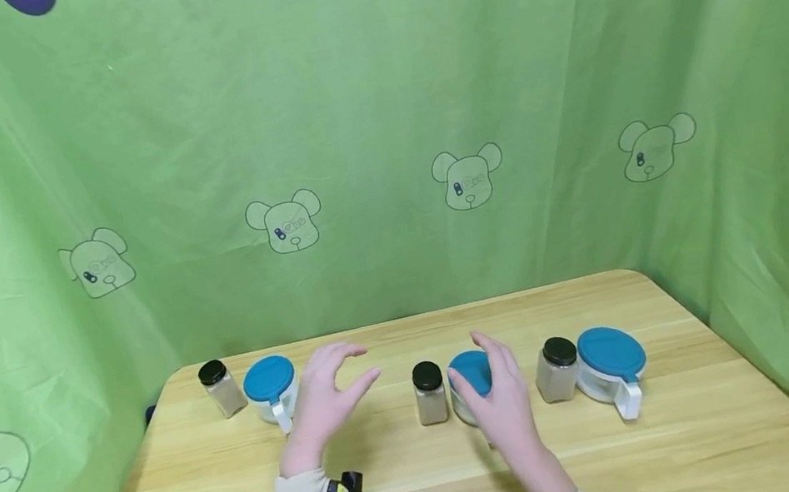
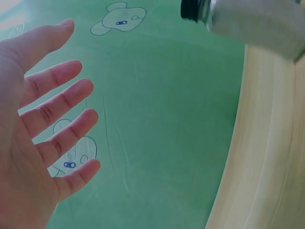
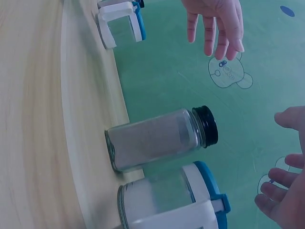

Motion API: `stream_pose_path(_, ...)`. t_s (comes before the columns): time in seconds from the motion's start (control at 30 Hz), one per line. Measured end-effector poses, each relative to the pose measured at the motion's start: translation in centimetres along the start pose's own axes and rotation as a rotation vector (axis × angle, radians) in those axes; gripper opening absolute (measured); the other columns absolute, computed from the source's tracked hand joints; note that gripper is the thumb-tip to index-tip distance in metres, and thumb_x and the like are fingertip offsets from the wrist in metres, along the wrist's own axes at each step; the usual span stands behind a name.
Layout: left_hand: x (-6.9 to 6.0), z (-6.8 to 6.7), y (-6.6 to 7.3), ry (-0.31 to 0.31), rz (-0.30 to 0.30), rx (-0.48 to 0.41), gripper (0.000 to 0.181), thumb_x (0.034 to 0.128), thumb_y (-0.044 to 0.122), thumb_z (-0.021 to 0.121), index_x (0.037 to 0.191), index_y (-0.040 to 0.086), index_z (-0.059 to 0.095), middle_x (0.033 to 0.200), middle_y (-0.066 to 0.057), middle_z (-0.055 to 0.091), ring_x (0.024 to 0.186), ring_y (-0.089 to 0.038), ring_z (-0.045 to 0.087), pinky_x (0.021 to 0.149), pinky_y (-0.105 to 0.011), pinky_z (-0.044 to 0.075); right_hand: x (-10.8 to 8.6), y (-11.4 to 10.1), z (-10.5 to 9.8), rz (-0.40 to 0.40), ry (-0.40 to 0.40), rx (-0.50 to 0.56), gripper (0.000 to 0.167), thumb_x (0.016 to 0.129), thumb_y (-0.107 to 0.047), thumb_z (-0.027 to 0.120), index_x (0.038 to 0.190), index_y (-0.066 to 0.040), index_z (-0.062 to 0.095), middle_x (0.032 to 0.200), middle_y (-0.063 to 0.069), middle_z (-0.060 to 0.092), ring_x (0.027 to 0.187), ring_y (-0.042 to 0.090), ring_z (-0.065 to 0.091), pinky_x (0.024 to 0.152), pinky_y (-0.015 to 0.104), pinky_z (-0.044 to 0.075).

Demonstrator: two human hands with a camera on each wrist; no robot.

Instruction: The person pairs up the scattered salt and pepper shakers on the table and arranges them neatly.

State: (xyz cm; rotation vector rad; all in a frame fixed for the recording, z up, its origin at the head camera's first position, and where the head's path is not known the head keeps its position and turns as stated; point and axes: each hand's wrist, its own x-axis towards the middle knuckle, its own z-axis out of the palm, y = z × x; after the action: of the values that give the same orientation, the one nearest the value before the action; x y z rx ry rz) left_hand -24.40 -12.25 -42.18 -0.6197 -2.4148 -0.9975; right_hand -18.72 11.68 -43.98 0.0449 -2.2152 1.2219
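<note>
My left hand [image 1: 326,403] is raised over the table, thumb and fingers apart and holding nothing. In the left wrist view its fingers [image 2: 59,117] spread loosely. It is nearest to a blue-lidded glass jar with a white handle [image 1: 268,379] on its left. My right hand [image 1: 505,403] hovers empty above the middle blue-lidded jar [image 1: 471,368], partly hiding it. The right wrist view shows a gap between that hand [image 3: 288,191] and the jar [image 3: 164,198]. Beside this jar stands an upright clear jar with a black lid and pale contents [image 1: 431,396].
Another black-lidded jar [image 1: 226,391] stands at the far left of the wooden table [image 1: 666,452]. On the right are one more black-lidded jar [image 1: 556,374] and a blue-lidded jar with handle [image 1: 607,359]. A green curtain [image 1: 361,116] with bear prints hangs behind the table.
</note>
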Motion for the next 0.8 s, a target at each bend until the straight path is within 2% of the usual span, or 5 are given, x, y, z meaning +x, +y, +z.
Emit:
stream_pose_path(0.17,-0.6,-1.2,-1.0,0.032,0.038,0.061,0.033,0.0833,0.038,0.076,0.111,0.021,0.069,0.113,0.003,0.070,0.114,-0.020,0.060,0.101,-0.049,0.045,-0.1,-0.5,0.6,-0.035,0.004,0.007,0.057,0.084,-0.020,0.076,0.135,-0.007,0.053,0.134,0.018,0.054,0.119,0.040,0.056,0.093,0.061,0.051)
stream_pose_path(0.4,-1.3,-2.5,-2.3,0.047,0.085,0.135,0.033,0.0831,0.037,0.076,0.110,0.020,0.070,0.111,0.002,0.071,0.111,-0.022,0.061,0.098,-0.050,0.044,-0.3,-1.3,1.8,-0.097,-0.014,0.015,0.057,0.085,-0.023,0.076,0.135,-0.008,0.053,0.135,0.018,0.053,0.126,0.040,0.051,0.100,0.061,0.045)
stream_pose_path(0.53,-1.6,-3.3,-3.1,0.049,0.102,0.171,0.033,0.0830,0.035,0.076,0.111,0.018,0.070,0.110,0.002,0.071,0.110,-0.022,0.060,0.098,-0.049,0.044,-0.4,-1.5,2.6,-0.186,-0.020,0.026,0.057,0.084,-0.020,0.077,0.134,-0.006,0.053,0.133,0.018,0.055,0.126,0.036,0.052,0.103,0.056,0.046)
stream_pose_path(0.8,-2.0,-4.9,-4.8,0.045,0.114,0.212,0.033,0.0825,0.033,0.077,0.110,0.017,0.069,0.111,-0.001,0.070,0.111,-0.024,0.059,0.099,-0.049,0.041,-0.5,-2.2,4.7,-0.384,-0.067,-0.019,0.057,0.083,-0.020,0.077,0.133,-0.008,0.054,0.130,0.014,0.058,0.123,0.029,0.054,0.101,0.049,0.049)
